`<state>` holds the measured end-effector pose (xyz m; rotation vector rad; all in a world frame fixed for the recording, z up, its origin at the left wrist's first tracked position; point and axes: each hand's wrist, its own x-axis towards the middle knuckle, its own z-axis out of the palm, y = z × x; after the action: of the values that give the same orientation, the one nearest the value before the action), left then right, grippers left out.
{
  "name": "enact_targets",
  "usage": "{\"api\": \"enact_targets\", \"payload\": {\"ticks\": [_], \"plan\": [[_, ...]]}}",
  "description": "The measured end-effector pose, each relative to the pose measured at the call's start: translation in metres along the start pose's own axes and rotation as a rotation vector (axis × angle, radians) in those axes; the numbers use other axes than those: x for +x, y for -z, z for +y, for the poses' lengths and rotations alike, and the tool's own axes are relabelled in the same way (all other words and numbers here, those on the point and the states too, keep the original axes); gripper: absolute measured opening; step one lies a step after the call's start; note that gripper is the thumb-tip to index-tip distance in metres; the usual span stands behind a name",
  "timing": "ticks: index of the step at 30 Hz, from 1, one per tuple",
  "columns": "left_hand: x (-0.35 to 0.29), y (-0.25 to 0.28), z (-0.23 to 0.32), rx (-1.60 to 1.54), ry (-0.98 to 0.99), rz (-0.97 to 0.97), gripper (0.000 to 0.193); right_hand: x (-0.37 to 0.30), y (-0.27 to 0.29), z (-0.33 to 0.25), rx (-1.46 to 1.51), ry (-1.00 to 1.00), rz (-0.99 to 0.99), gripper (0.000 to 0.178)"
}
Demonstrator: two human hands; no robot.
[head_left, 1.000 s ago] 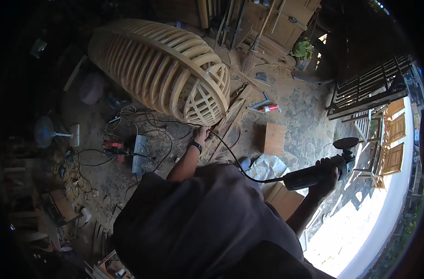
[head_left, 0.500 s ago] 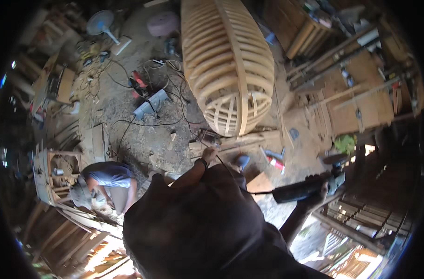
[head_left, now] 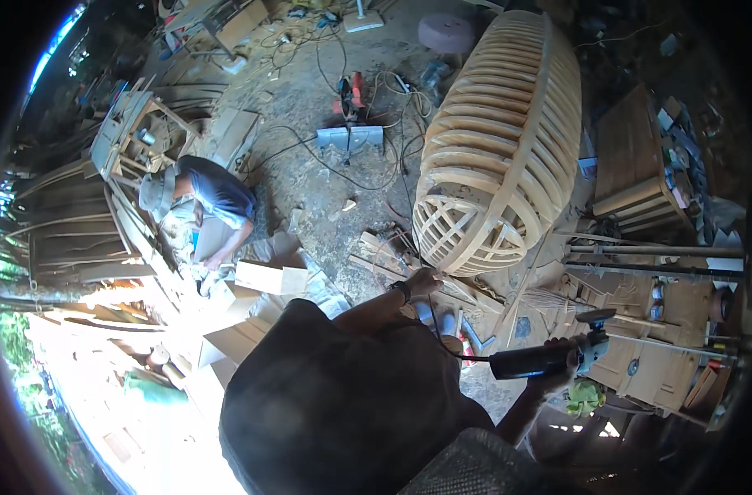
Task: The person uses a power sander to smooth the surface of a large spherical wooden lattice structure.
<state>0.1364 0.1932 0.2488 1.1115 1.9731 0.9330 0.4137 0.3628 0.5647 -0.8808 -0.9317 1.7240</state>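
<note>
My right hand (head_left: 564, 368) is wrapped round the head end of an angle grinder (head_left: 524, 361), which has a dark body and a disc (head_left: 595, 315) pointing up and away. The grinder is held out to the right, off the floor. From its back end a black power cord (head_left: 444, 342) loops over to my left hand (head_left: 425, 281). My left hand is closed on that cord, in front of the near end of a ribbed wooden frame (head_left: 496, 157). The frame has curved slats, a long central strip and a lattice at its near end.
A co-worker (head_left: 215, 202) in a hat bends over at the left beside cardboard boxes (head_left: 269, 277). Cables and a red and grey power tool (head_left: 349, 136) lie on the floor ahead. Wooden cabinets (head_left: 640, 198) and timber stand at the right.
The view has turned left, so the ribbed frame, co-worker and floor tools appear shifted rightward. Both hands keep their holds on the cord and the grinder.
</note>
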Motion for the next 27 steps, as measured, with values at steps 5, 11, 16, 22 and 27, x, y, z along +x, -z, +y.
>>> {"api": "enact_targets", "payload": {"ticks": [5,11,16,22,27], "plan": [[-0.038,-0.008,0.079,-0.461,0.156,0.039,0.036,0.053,-0.011,0.031,-0.025,-0.149,-0.097,0.047],[-0.025,-0.064,0.152,-0.651,0.079,-0.094,0.048,0.097,-0.005,0.094,-0.033,-0.153,-0.155,0.044],[0.032,-0.109,0.137,-0.875,0.036,-0.246,0.05,0.142,0.034,0.176,-0.101,0.016,-0.143,0.048],[0.093,-0.163,0.061,-0.608,-0.072,-0.097,0.063,0.2,0.118,0.29,0.013,0.034,-0.281,0.058],[0.103,-0.227,-0.001,-0.614,-0.15,0.156,0.064,0.228,0.171,0.356,0.366,-0.155,-0.672,0.065]]}}
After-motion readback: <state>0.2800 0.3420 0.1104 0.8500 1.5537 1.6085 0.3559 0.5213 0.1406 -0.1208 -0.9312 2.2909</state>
